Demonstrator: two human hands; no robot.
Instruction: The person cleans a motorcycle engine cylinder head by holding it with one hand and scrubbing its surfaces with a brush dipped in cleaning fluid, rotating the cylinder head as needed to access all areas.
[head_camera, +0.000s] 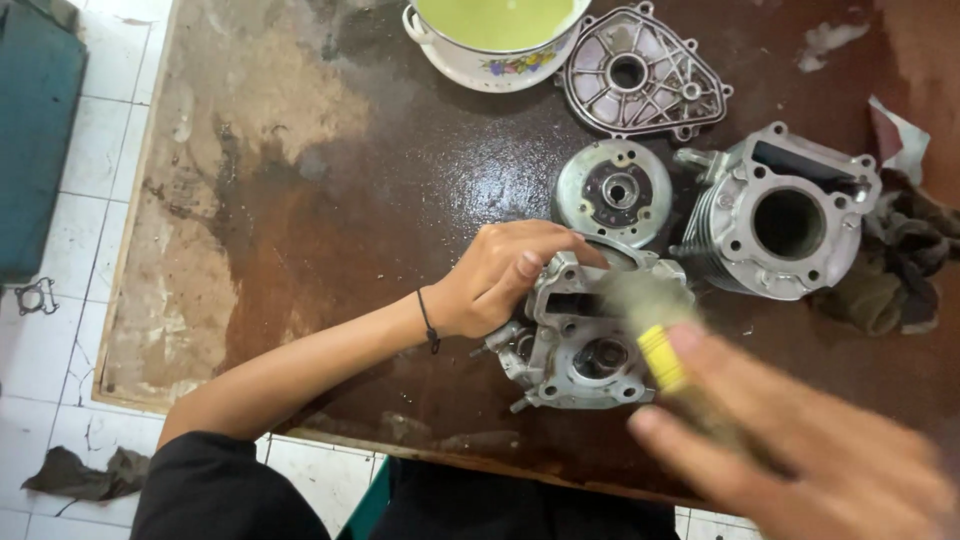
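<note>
While the left hand (500, 275) grips its upper-left corner with curled fingers, the cylinder head (580, 335) lies face-up near the table's (330, 180) front edge; the right hand (800, 440) pinches a blurred yellow-banded brush (655, 330) over it; flywheel (613, 190) and cylinder block (780, 215) sit just behind.

A grey engine cylinder block (785, 215) lies on the wet brown board (330, 200). Just left of the block sits a round flywheel rotor (613, 192); above that, a ribbed triangular cover (640, 72). A flowered bowl of yellowish liquid (495, 35) stands farther left. Dark rags (895, 265) touch the block's right side.
</note>
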